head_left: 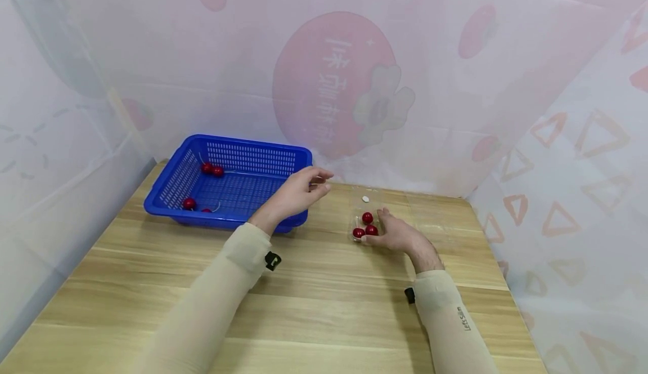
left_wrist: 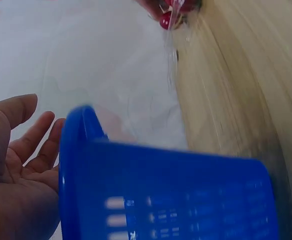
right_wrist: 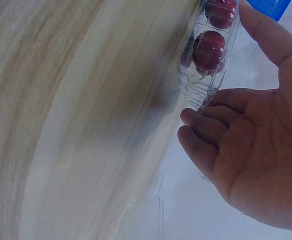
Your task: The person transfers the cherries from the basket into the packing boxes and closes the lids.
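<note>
My left hand (head_left: 302,191) hovers over the right rim of a blue plastic basket (head_left: 228,219), fingers loosely bent and holding nothing. In the left wrist view its palm shows beside the basket wall (left_wrist: 161,175). Several red cherries with stems, one cherry (head_left: 189,203) among them, lie inside the basket at its left side. My right hand (head_left: 400,233) grips the right side of a small clear plastic box (right_wrist: 191,85), thumb at the near side and fingers at the far side. Three cherries (head_left: 367,217) sit in that box. Its lid (head_left: 374,194) is folded back, with a white oval sticker.
More clear plastic packaging (head_left: 430,211) lies on the wooden table (head_left: 304,312) to the right of my right hand, its outline faint. A printed cloth wall (head_left: 228,81) stands right behind the table's back edge, and further cloth walls stand at both sides.
</note>
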`<state>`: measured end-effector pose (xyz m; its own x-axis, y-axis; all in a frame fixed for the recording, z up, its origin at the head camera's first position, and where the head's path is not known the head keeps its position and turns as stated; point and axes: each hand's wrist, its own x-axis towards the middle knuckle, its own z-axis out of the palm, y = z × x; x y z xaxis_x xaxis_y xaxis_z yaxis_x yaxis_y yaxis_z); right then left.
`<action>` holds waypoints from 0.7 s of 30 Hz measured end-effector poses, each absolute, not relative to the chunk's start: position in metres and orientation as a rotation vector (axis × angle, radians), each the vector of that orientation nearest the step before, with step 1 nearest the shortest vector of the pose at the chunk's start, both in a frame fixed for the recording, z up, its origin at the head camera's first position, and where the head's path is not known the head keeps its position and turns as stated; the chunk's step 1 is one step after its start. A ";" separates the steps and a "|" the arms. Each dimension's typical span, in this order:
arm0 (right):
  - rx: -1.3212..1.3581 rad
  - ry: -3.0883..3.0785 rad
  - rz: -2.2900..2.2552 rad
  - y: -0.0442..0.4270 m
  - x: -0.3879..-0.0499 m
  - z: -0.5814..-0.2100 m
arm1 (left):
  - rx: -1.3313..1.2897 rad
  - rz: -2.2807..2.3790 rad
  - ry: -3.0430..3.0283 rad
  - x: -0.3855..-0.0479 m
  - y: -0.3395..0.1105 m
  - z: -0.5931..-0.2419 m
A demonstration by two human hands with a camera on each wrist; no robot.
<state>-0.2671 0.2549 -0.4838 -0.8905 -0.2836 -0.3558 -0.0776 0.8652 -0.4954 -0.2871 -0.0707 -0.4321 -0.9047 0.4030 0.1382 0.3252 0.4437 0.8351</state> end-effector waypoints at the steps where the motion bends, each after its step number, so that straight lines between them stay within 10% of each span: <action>1: -0.269 2.613 -0.672 0.254 -0.267 -0.484 | 0.658 1.470 2.607 -0.287 -0.076 -0.432; 21: -0.268 2.607 -0.684 0.252 -0.266 -0.483 | 0.532 1.196 2.705 -0.286 -0.164 -0.442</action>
<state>-0.2661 0.2520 -0.4831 -0.8891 -0.2876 -0.3559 -0.0759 0.8597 -0.5051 -0.2864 -0.1638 -0.4416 -0.9284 0.3711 0.0181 0.2631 0.6223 0.7372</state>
